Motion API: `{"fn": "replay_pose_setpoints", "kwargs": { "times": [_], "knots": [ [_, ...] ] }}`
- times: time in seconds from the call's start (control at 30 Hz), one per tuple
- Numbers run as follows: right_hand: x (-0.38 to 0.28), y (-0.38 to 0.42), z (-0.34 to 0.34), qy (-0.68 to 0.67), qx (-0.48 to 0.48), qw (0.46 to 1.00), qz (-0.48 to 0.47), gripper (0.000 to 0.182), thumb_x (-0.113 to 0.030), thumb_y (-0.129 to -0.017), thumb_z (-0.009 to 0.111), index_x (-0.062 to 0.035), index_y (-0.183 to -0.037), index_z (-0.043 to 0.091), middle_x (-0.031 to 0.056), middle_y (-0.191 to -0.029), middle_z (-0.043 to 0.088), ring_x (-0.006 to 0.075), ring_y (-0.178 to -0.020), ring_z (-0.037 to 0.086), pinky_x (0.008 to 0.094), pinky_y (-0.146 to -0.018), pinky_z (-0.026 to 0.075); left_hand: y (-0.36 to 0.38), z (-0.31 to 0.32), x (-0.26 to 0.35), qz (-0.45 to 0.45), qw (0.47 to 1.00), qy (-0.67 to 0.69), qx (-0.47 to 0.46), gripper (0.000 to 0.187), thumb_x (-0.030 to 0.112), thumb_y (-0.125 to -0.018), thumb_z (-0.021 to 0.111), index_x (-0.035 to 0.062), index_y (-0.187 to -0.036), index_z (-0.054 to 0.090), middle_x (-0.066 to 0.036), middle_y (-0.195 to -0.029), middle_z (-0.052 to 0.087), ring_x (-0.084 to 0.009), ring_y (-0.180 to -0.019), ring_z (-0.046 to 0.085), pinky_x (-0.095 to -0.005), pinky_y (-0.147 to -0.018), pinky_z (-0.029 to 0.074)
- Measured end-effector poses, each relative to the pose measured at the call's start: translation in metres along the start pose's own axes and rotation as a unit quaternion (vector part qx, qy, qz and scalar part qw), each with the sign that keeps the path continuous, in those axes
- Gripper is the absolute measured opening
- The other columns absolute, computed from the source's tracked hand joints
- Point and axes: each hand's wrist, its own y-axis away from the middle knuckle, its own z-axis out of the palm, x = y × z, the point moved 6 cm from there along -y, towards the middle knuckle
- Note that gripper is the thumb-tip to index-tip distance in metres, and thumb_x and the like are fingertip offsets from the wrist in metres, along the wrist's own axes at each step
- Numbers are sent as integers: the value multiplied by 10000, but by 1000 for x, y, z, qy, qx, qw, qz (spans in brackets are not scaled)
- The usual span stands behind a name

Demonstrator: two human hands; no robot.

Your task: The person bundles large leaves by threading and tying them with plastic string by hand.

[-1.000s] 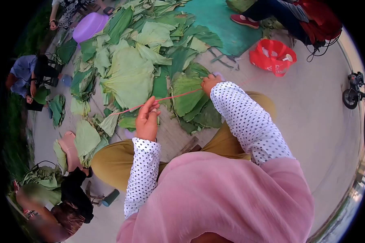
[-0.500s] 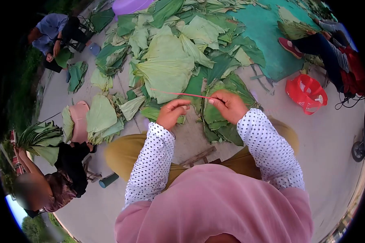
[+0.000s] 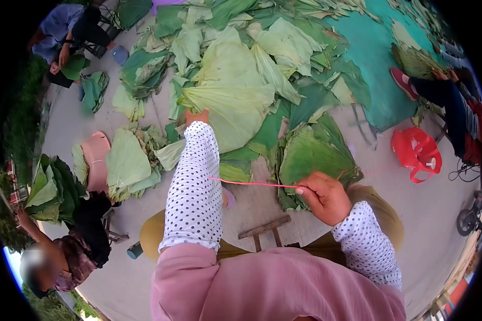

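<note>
My left hand [image 3: 197,116] is stretched forward to the gathered end of a large pale green leaf [image 3: 230,107] on top of the leaf pile. Its fingers are mostly hidden by the hand and the leaf edge, so I cannot tell whether they grip it. A thin pink string [image 3: 251,184] runs out leftward from my right hand [image 3: 326,199], pinched between thumb and fingers. Below and beyond that hand lies a stack of darker green leaves [image 3: 313,155], close by my right knee.
A small wooden stool [image 3: 263,226] stands between my knees. To the right are a red basket [image 3: 407,140] and a seated person [image 3: 439,96]. At left sit two more people [image 3: 59,32], near a pink tub [image 3: 97,155] and leaf bundles. Green sheeting [image 3: 377,59] lies beyond.
My left hand has moved away from the string and forward to the large leaf. My right hand has come back nearer my body and to the right, still holding the pink string.
</note>
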Motion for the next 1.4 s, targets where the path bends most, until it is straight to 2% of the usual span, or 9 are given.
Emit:
{"fn": "replay_pose_setpoints", "kwargs": {
  "times": [0.17,0.27,0.3,0.6,0.9,1.03,1.13,1.3,1.4],
  "knots": [
    [-33,27,2,3,-18,1000,-11,90,-105,-888,670,-20,-916,658,134,-805,621,319,-727,608,386,-643,491,33,-2,-5,64,996,40,48,431,163,-767,738,15,-1146,597,-182,-1055,688,-292,-962,664,-383,-877,503],
    [-77,18,18,10,-16,998,-61,88,-90,-893,660,-3,-907,654,144,-809,629,308,-715,610,372,-640,484,7,-148,-8,108,974,181,85,314,105,-758,674,-5,-1039,586,-161,-944,668,-269,-815,634,-348,-786,490],
    [-85,30,16,8,-4,998,-59,88,-85,-896,656,2,-905,653,147,-810,630,304,-711,610,368,-639,481,66,-127,0,107,982,145,62,303,135,-757,656,-14,-1011,585,-170,-932,665,-272,-833,633,-352,-798,489],
    [-56,87,18,-19,30,992,-121,82,-68,-909,630,5,-928,662,115,-821,632,206,-709,598,305,-647,475,232,-231,48,201,914,328,-132,527,104,-837,589,-16,-1329,445,-156,-1122,638,-248,-981,623,-354,-823,509],
    [-58,87,-18,-142,-60,988,-22,122,-79,-945,596,12,-1004,652,44,-851,617,105,-770,565,257,-710,466,293,-221,69,224,876,364,-223,483,34,-868,554,-3,-1335,433,-127,-1171,622,-219,-1021,608,-347,-909,484],
    [-41,67,6,-138,-64,987,-54,122,-71,-949,593,1,-1034,643,37,-874,614,99,-782,559,250,-702,459,304,-184,57,266,911,244,-200,422,77,-858,580,-30,-1255,490,-145,-1169,626,-210,-1045,602,-329,-929,465],
    [-47,36,0,-106,27,991,-82,91,-53,-944,598,-2,-1006,641,43,-856,588,118,-769,549,257,-690,448,294,-171,76,287,897,268,-205,426,50,-854,558,-36,-1265,484,-146,-1165,624,-203,-1050,599,-326,-923,465],
    [-67,58,10,-59,9,991,-116,79,-63,-955,582,-1,-967,631,49,-851,577,130,-754,526,260,-699,435,313,-184,78,254,890,310,-216,429,19,-857,529,-46,-1277,465,-134,-1203,607,-191,-1118,569,-305,-974,426],
    [-67,60,6,-82,33,991,-103,71,-63,-952,587,-6,-963,628,47,-849,570,131,-759,522,254,-703,429,320,-185,86,289,856,385,-186,351,42,-846,535,-31,-1188,513,-165,-1045,642,-226,-936,611,-332,-845,475]
  ]
}}
